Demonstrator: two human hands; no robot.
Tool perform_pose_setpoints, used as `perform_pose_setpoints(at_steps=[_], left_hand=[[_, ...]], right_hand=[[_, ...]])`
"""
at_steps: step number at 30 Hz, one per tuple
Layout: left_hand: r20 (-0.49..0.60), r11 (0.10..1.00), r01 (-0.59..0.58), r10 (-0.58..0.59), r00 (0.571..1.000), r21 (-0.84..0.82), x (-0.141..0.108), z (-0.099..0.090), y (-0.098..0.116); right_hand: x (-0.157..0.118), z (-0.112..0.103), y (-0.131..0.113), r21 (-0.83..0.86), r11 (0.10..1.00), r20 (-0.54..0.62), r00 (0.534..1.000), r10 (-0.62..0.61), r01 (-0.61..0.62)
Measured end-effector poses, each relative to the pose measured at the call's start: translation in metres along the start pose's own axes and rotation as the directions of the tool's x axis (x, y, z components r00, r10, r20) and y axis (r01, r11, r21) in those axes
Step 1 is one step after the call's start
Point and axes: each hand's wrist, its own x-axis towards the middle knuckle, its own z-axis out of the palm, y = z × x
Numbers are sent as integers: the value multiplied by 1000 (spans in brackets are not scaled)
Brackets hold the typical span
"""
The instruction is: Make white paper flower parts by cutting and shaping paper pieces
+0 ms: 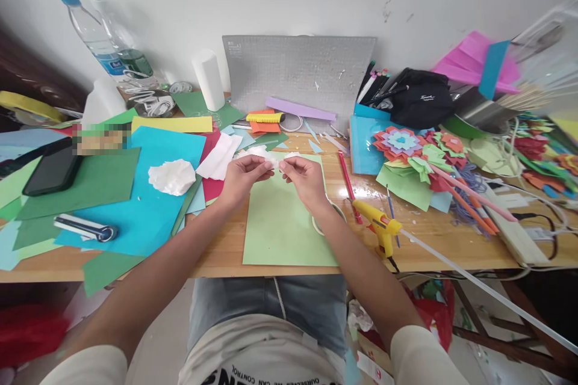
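My left hand [246,173] and my right hand [306,177] face each other above the top edge of a light green paper sheet [282,225]. Both are closed in a pinch, thumb against forefinger. Between the fingertips is a small bit of white tissue [276,163], partly hidden by the fingers. More white tissue [257,151] shows just behind my left hand. To the left, a crumpled tissue wad [172,177] lies on blue paper [135,216], and a folded white tissue [220,156] lies nearer. Under my right wrist sits a tape roll [318,224], partly covered.
On the right lie a yellow glue gun [377,222] with a long glue stick, a red pen-like stick [348,183] and paper flowers [400,141]. A grey cutting mat [300,75] leans on the wall. A stapler [85,227] and a phone [53,167] rest at left.
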Motion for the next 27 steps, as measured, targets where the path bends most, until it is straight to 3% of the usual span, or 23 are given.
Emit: perform_pose_setpoints(at_steps=[5,8,10,12,13,15,18,21,24,27], left_hand=[[-52,999,30,-32,998,-45,1,-1,2],[-145,985,-78,100,984,153,7,-11,5],[-181,862,-211,324,928,460,14,-22,5],[-109,627,-283,511,853,725,23,-34,2],[-61,531,-289,546,836,797,26,-39,0],[11,430,-281,532,847,858,32,-48,-5],[42,398,-261,482,875,880,35,-52,-9],[37,398,-271,507,861,876,33,-49,-8],[31,420,-291,524,851,860,31,-46,-4],[-14,448,-266,531,848,853,30,-45,-3]], right_hand=[[-2,3,-2,-39,999,-77,997,-19,16],[-1,4,-5,-166,984,-98,992,-84,67],[4,6,-9,-295,949,-66,988,-137,112],[13,10,-11,-429,884,13,979,-202,188],[19,13,-12,-491,840,64,971,-229,231],[32,20,-12,-605,741,156,956,-248,291],[49,31,-9,-746,602,222,958,-179,285],[57,38,-5,-816,521,218,968,-126,251],[60,37,-4,-810,533,199,970,-139,243],[59,29,-7,-731,633,176,967,-184,254]])
